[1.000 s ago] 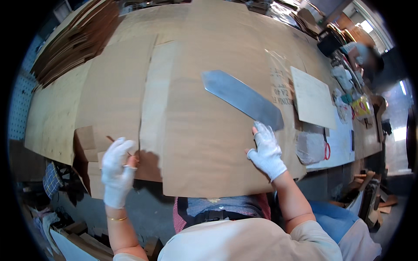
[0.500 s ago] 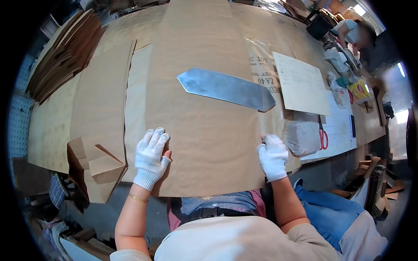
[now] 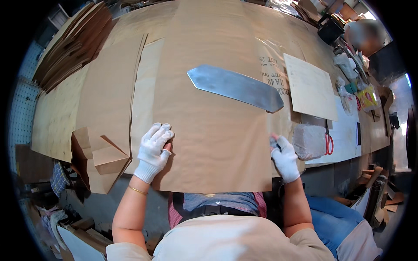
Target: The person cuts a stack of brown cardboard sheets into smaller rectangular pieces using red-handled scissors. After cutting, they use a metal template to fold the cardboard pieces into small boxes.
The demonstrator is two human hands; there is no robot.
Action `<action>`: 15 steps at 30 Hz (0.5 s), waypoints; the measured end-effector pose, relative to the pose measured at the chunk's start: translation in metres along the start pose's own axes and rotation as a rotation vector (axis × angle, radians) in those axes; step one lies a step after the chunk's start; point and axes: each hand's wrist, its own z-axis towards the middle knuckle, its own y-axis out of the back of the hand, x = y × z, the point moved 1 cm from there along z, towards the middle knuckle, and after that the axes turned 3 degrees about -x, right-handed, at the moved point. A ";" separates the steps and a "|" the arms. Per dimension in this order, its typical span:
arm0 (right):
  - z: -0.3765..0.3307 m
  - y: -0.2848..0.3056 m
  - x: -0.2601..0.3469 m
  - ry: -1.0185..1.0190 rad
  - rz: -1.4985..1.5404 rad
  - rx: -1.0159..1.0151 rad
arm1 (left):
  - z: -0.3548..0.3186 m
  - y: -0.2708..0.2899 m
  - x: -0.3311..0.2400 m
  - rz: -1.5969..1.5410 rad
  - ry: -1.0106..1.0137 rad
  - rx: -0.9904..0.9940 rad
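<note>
A long sheet of brown kraft paper (image 3: 209,143) runs up the middle of the table to its near edge. My left hand (image 3: 156,147), in a white knit glove, lies on the paper's left edge with its fingers stretched out. Just off the right edge is my right hand (image 3: 285,157), gloved too, its fingers curled in and bare fingertips showing; whatever they hold, if anything, is hidden. Across the paper, beyond both hands, lies a flat grey metal plate (image 3: 237,88) with pointed ends.
A folded brown paper bag (image 3: 104,152) lies left. Stacked brown sheets (image 3: 74,43) stand far left. To the right are a pale board (image 3: 310,87), a plastic-wrapped block (image 3: 309,141), red-handled scissors (image 3: 329,144) and a dark phone (image 3: 359,133). Another person (image 3: 365,37) is at far right.
My right hand has come away from the paper's right edge, outward to the right. My left hand stays on the left edge. The whole view has shifted slightly.
</note>
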 end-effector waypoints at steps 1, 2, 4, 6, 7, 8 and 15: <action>0.000 0.001 0.011 0.326 -0.257 -0.138 | 0.000 0.005 0.007 -0.056 -0.005 0.048; 0.003 -0.001 0.005 0.523 -0.287 -0.102 | 0.000 0.011 0.013 -0.112 -0.010 0.095; 0.004 -0.010 -0.012 0.659 -0.296 -0.024 | 0.000 0.022 0.009 -0.113 0.019 0.177; -0.010 -0.017 -0.027 0.516 -0.272 0.057 | 0.006 0.038 -0.006 -0.007 0.074 0.248; -0.008 -0.014 -0.028 0.702 -0.402 0.067 | 0.008 0.051 -0.008 -0.022 0.050 0.279; 0.000 -0.009 -0.021 0.649 -0.342 0.123 | 0.011 0.065 -0.010 -0.035 0.029 0.311; 0.032 -0.004 0.015 -0.361 -0.141 0.251 | -0.012 0.021 0.036 -0.502 0.941 0.181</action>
